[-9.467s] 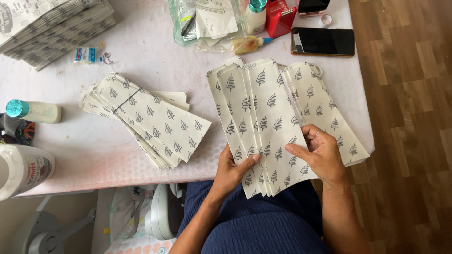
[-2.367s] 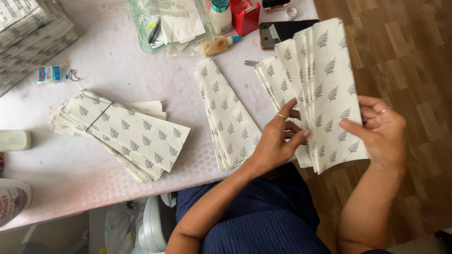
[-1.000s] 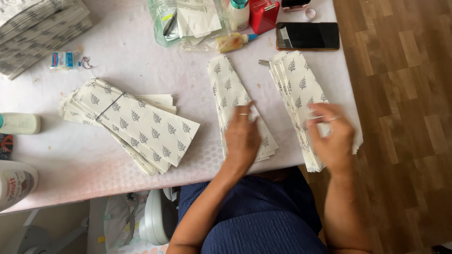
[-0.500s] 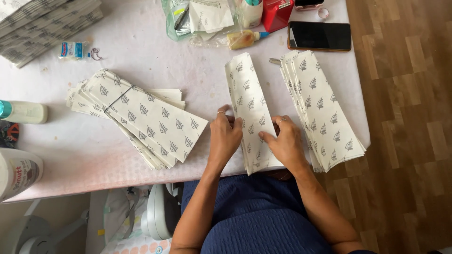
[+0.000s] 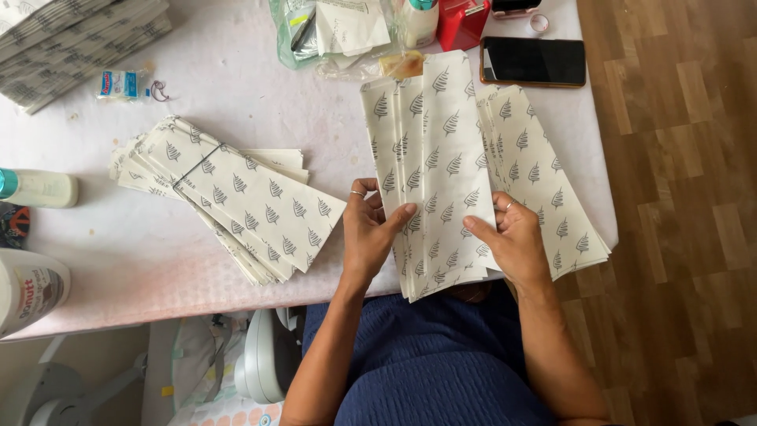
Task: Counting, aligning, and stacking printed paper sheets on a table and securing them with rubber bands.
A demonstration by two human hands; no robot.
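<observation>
There is one view only, from a camera on the person's head. It looks steeply down, from near, at the desk (image 5: 236,63) edge, the lap and the wooden floor (image 5: 678,197).

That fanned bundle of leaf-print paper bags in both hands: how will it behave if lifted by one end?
The paper bags look thin and flat, so probably light and floppy, sagging past the table edge. They already fan apart between left hand and right hand, so loose sheets likely slide.

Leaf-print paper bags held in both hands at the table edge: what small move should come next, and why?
Probably squaring the fanned bags into one even bundle. The left hand and right hand grip their lower ends, but the top edges sit staggered and splayed, unlike the flatter pile beside them on the table.
</observation>
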